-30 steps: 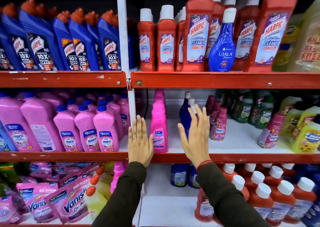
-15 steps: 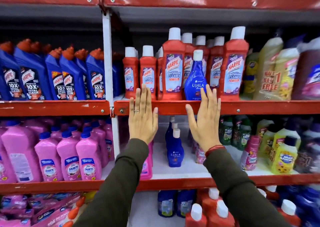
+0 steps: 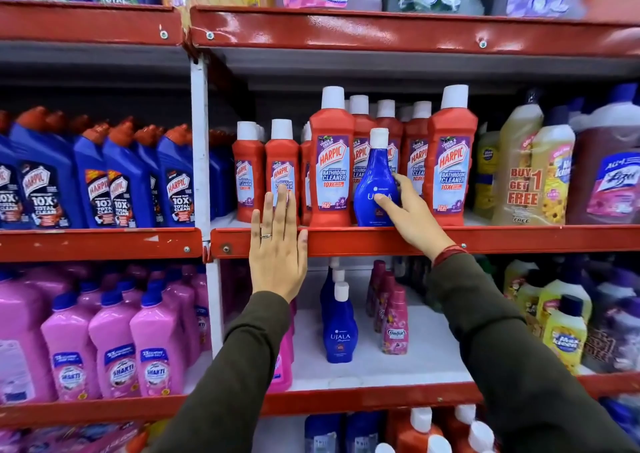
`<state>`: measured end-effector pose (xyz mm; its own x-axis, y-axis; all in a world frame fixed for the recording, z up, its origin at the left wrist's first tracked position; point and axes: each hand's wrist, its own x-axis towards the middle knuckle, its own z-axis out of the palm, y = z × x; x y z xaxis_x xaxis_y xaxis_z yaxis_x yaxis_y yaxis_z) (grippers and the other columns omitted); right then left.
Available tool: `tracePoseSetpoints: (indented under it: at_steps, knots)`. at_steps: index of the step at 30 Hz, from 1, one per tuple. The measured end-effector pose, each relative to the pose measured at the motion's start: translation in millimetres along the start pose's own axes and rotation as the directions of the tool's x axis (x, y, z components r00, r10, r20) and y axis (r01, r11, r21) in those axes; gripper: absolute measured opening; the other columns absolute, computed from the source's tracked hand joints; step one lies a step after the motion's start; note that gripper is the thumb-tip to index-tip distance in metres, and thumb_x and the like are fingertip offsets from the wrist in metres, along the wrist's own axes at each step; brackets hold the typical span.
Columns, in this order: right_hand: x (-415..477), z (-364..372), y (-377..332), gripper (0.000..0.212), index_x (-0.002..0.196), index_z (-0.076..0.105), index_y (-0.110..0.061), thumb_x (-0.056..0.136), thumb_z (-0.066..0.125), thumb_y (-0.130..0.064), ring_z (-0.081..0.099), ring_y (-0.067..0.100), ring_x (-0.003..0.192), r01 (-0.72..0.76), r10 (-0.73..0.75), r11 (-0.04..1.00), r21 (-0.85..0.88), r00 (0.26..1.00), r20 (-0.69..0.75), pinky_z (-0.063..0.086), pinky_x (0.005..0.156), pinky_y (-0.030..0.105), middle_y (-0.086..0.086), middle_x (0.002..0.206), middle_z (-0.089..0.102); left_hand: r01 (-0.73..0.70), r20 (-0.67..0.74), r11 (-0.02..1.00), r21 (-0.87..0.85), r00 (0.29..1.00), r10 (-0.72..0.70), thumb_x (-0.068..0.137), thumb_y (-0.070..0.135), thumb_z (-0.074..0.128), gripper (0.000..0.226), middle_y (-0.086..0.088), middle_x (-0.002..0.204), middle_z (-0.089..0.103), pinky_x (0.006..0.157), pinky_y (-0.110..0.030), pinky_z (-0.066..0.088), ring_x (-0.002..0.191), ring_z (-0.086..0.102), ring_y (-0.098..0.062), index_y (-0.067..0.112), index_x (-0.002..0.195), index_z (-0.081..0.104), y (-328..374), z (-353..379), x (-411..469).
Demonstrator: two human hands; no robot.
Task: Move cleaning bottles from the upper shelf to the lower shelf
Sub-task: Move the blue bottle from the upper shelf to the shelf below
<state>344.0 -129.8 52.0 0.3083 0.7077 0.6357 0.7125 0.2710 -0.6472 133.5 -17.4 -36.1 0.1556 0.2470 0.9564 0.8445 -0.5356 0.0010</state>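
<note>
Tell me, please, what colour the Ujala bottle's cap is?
White, seen in the head view on the Ujala bottle that the right hand grips.

Pretty bright, even store light from overhead, with white glare streaks on the glossy red top shelf edge (image 3: 381, 33). Under that shelf it goes dark. Middle is sharp, but the edges smear and bend, especially the right-side bottles (image 3: 609, 182).

A shop aisle — red metal shelves (image 3: 381, 241) packed with branded cleaner bottles (image 3: 331, 165), one labelled "Buy 1 Get 1 Free" (image 3: 523, 189).
</note>
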Motion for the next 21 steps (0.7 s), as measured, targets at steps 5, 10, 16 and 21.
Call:
tracePoseSetpoints:
  at_steps: [5, 10, 16, 21]
  knots:
    - [-5, -3, -3, 0.043, 0.14, 0.047, -0.019, 0.098, 0.06, -0.023, 0.059, 0.018, 0.121, 0.023, -0.018, 0.983, 0.183, 0.999, -0.028, 0.053, 0.096, 0.032, 0.003, 0.13, 0.057, -0.004, 0.005, 0.999, 0.036, 1.0, 0.004, 0.109, 0.036, 0.018, 0.061, -0.008, 0.172, 0.009, 0.13, -0.04, -0.004, 0.159, 0.003, -0.023, 0.007, 0.162, 0.015, -1, 1, -1]
    - [-5, -3, -7, 0.044, 0.139, 0.052, -0.016, 0.097, 0.063, -0.024, 0.057, 0.013, 0.125, 0.089, -0.052, 0.957, 0.277, 0.989, -0.137, 0.051, 0.1, 0.022, 0.003, 0.133, 0.061, -0.01, -0.006, 0.999, 0.04, 1.0, 0.01, 0.11, 0.036, 0.017, 0.06, -0.006, 0.171, 0.003, 0.129, -0.039, -0.006, 0.159, 0.005, -0.024, 0.007, 0.163, 0.013, -1, -1, 0]
    - [-9, -12, -18, 0.048, 0.141, 0.051, -0.017, 0.096, 0.064, -0.028, 0.059, 0.013, 0.125, 0.142, -0.071, 0.923, 0.358, 0.976, -0.204, 0.055, 0.1, 0.038, 0.003, 0.135, 0.062, -0.014, -0.017, 0.999, 0.051, 1.0, 0.015, 0.11, 0.036, 0.02, 0.061, -0.006, 0.171, 0.001, 0.129, -0.039, -0.007, 0.159, -0.001, -0.022, 0.007, 0.163, 0.01, -1, 1, -1]
    - [-32, -4, -24, 0.037, 0.132, 0.057, -0.02, 0.096, 0.065, -0.024, 0.064, 0.016, 0.12, 0.144, -0.082, 0.908, 0.394, 0.982, -0.17, 0.055, 0.097, 0.041, 0.0, 0.128, 0.066, -0.004, 0.001, 1.0, 0.03, 1.0, 0.004, 0.109, 0.034, 0.019, 0.059, -0.007, 0.172, 0.009, 0.129, -0.039, -0.005, 0.159, -0.006, -0.02, 0.009, 0.163, 0.015, -1, -1, -4]
